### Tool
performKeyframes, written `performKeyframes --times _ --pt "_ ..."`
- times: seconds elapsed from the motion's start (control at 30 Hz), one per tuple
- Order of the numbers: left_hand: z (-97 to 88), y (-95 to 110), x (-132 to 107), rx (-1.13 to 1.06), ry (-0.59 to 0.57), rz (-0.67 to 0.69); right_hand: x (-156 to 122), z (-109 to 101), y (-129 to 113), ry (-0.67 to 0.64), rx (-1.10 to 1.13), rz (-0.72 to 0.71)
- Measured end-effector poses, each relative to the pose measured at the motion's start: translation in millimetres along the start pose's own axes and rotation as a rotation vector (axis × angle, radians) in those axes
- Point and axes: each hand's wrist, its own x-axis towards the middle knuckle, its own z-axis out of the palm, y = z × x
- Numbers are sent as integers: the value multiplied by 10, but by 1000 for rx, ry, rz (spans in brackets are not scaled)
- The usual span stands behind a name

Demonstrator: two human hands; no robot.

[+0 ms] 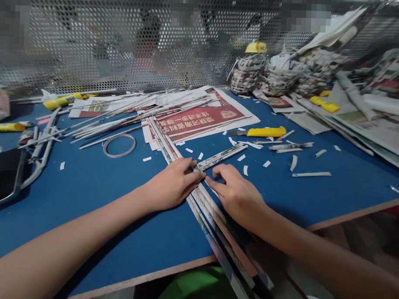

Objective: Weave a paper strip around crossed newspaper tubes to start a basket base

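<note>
Long rolled newspaper sticks (pixel 200 202) lie side by side and run from the middle of the table over its front edge. Across them, shorter newspaper sticks (pixel 223 156) point out to the right. My left hand (pixel 180 181) is closed over the long sticks at this crossing and presses on them. Right beside it, my right hand (pixel 237 192) is closed, its thumb and finger bent at the right side of the crossing, touching the sticks; its fingertips are partly hidden. A yellow utility knife (pixel 266 132) lies beyond my right hand. Left of the sticks lies a roll of tape (pixel 119 146).
Small paper scraps (pixel 245 170) are scattered on the blue table (pixel 113 185). A red printed sheet (pixel 214 113) and loose paper sticks (pixel 112 120) lie at the back. Woven paper baskets (pixel 246 75) stand by the perforated metal screen (pixel 124 46). A dark tray-like object (pixel 5 175) is left.
</note>
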Motion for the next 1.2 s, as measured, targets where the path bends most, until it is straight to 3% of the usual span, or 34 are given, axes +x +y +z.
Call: performKeyframes --times 0.13,0.3,0.47,0.63,0.83,1.2 --pt "-2 0 -3 -4 -3 -2 16 -82 52 -46 58 -182" --pt "-3 1 1 -22 -1 -6 171 -226 196 57 204 -157" --pt "-19 11 13 -34 -14 -21 410 -219 345 -134 282 -243" --pt "-31 8 24 -24 -29 -26 411 -66 414 -137 355 -171" --pt "-40 11 27 0 -60 -44 330 -51 399 -126 377 -78" --pt "-29 0 24 -26 -54 -54 283 -17 374 -34 386 -148"
